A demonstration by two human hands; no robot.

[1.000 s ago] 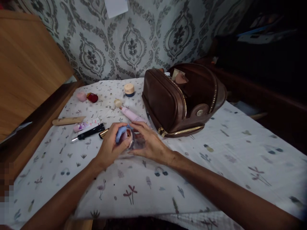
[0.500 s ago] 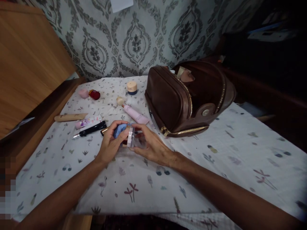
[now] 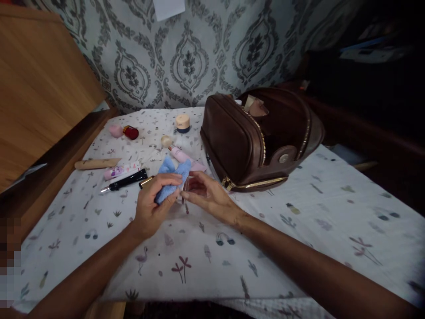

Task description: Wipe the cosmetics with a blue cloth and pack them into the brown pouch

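Note:
Bunched in my left hand (image 3: pixel 152 201) is a light blue cloth (image 3: pixel 172 177), the fingers closed round it. My right hand (image 3: pixel 212 195) pinches a small clear-sided case (image 3: pixel 186 188) by its edge, against the cloth; fingers and cloth hide most of it. Just left of my left hand, a gold-ended tube (image 3: pixel 145 182) pokes out. A black tube (image 3: pixel 128 179) with a silver tip lies beyond it, beside a white and pink tube (image 3: pixel 122 170). Behind the cloth lies a pink squeeze tube (image 3: pixel 184 157).
An open brown leather bag (image 3: pixel 229 137) with gold zips stands right of my hands. Farther back are a cream jar (image 3: pixel 182 123), a dark red bottle (image 3: pixel 130 132), a pink sponge (image 3: pixel 116 130) and a cream round item (image 3: pixel 166 141). A tan stick-shaped item (image 3: pixel 96 164) lies left.
The blue cloth has opened out and now covers much of the case, which showed plainly between my hands before. My right fingers have closed in on its edge.

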